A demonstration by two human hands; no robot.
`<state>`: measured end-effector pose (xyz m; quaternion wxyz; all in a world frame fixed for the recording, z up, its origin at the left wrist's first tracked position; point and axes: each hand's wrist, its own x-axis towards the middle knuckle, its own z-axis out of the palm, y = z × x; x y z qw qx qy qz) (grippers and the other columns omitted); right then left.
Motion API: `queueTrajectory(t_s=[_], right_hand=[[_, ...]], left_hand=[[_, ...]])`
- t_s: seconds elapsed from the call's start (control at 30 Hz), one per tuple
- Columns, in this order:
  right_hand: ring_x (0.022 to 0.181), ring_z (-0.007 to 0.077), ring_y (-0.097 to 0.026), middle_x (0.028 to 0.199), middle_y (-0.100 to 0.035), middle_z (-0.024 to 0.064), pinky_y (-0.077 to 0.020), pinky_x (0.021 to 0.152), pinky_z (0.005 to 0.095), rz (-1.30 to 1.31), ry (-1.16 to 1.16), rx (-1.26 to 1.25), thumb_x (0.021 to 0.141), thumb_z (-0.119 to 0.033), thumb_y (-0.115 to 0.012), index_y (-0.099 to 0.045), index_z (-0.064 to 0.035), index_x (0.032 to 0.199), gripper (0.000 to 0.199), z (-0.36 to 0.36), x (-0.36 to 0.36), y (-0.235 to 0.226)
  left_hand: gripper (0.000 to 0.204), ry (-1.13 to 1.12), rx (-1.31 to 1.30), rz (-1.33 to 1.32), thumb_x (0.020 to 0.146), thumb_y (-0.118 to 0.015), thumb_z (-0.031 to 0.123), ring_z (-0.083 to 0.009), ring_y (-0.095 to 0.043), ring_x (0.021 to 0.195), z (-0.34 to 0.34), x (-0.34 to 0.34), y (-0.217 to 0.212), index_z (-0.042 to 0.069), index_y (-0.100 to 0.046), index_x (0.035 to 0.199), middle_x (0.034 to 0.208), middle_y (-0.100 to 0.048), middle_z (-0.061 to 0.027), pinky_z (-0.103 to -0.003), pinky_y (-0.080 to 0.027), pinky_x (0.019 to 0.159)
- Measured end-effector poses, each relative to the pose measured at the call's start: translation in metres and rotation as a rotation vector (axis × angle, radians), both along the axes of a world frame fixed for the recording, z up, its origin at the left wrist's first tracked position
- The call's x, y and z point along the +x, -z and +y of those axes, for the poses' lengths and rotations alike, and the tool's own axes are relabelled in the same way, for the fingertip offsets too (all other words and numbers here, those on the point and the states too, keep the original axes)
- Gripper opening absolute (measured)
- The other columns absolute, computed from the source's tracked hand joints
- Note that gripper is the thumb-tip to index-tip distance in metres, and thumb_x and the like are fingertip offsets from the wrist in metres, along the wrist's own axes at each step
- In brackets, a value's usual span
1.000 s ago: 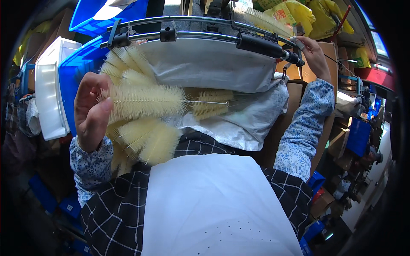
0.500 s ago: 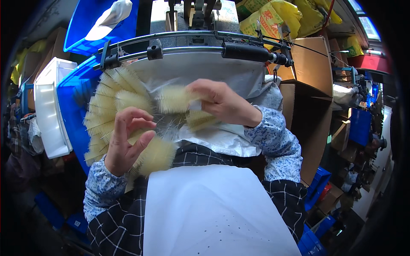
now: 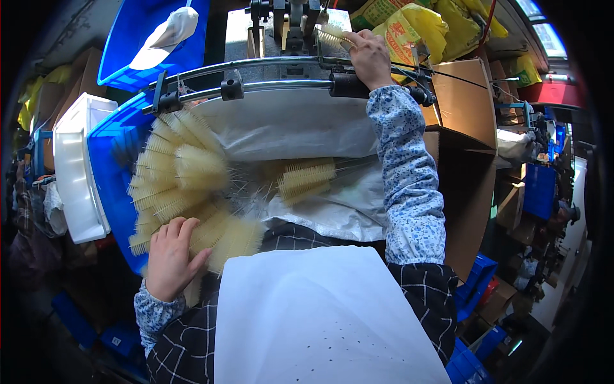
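My right hand [image 3: 371, 59] reaches forward beyond the metal rails, its fingers closed on a pale yellow bristle brush [image 3: 331, 36] at the right side of the machine head [image 3: 295, 29]. At the lower left, my left hand [image 3: 171, 257] lies against a heap of similar brushes [image 3: 169, 173], thumb apart from the fingers and nothing visibly gripped. Thin wire stems of the heap point toward the middle. A few more brushes [image 3: 307, 180] lie to the right of those wires, on white plastic sheeting [image 3: 294, 131].
Two metal rails [image 3: 275, 85] with black clamps cross in front of the machine. A blue bin [image 3: 105, 150] and a white tray [image 3: 78, 166] stand left; another blue bin [image 3: 115, 67] holds a white cap [image 3: 165, 38]. Cardboard boxes [image 3: 467, 96] and yellow bags [image 3: 416, 29] are right.
My right hand has carried a brush from above the sheeting forward and right to the machine. My left hand has drawn down and left onto the brush heap.
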<state>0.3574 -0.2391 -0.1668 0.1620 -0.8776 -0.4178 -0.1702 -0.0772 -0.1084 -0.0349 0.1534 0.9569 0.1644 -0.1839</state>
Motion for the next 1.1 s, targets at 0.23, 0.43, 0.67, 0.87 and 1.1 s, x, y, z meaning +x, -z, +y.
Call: queueTrajectory(t_s=[0.23, 0.43, 0.67, 0.87, 1.1], right_hand=[[0.084, 0.0284, -0.051, 0.089, -0.058, 0.0057, -0.0420, 0.076, 0.0375, 0.043, -0.058, 0.042, 0.081, -0.020, -0.056, -0.062, -0.0159, 0.103, 0.022, 0.001, 0.004, 0.004], [0.080, 0.0286, -0.053, 0.087, -0.058, 0.0065, -0.0408, 0.076, 0.0380, 0.148, -0.080, 0.054, 0.082, -0.020, -0.056, -0.064, -0.0133, 0.100, 0.021, 0.002, 0.005, 0.006], [0.083, 0.0280, -0.054, 0.094, -0.059, 0.0066, -0.0431, 0.079, 0.0370, 0.180, -0.086, 0.039, 0.081, -0.018, -0.054, -0.064, -0.0151, 0.101, 0.023, 0.002, 0.006, 0.004], [0.089, 0.0251, -0.051, 0.093, -0.057, 0.0013, -0.0386, 0.078, 0.0392, 0.095, -0.101, 0.019, 0.082, -0.022, -0.056, -0.064, -0.0193, 0.102, 0.022, 0.002, 0.016, 0.010], [0.107, 0.0180, -0.043, 0.107, -0.054, -0.0026, -0.0311, 0.092, 0.0382, -0.062, -0.050, -0.124, 0.085, -0.015, -0.044, -0.059, -0.0288, 0.109, 0.032, 0.024, 0.026, 0.013]], left_hand=[[0.049, -0.164, -0.178, 0.132, 0.077, -0.063, 0.031, -0.0353, -0.057, 0.085, 0.011, -0.009, 0.018, 0.003, -0.044, 0.113, 0.094, -0.057, -0.0201, -0.040, -0.045, 0.071], [0.050, -0.185, -0.290, 0.490, 0.079, -0.060, 0.032, -0.0357, -0.058, 0.082, 0.008, 0.005, 0.010, 0.002, -0.042, 0.114, 0.088, -0.059, -0.0219, -0.041, -0.046, 0.069], [0.034, -0.264, -0.396, 0.087, 0.076, -0.062, 0.018, -0.0289, -0.057, 0.062, 0.005, 0.002, 0.015, 0.005, -0.048, 0.104, 0.081, -0.057, -0.0177, -0.036, -0.046, 0.060], [0.015, -0.454, -0.466, -0.127, 0.072, -0.056, 0.003, -0.0119, -0.047, 0.052, 0.011, 0.004, 0.015, 0.002, -0.052, 0.085, 0.064, -0.048, -0.0070, -0.023, -0.039, 0.050], [0.016, -0.305, -0.556, -0.470, 0.062, -0.050, -0.004, -0.0113, -0.044, 0.060, 0.018, 0.013, 0.010, 0.001, -0.050, 0.077, 0.066, -0.045, -0.0034, -0.023, -0.035, 0.056]])
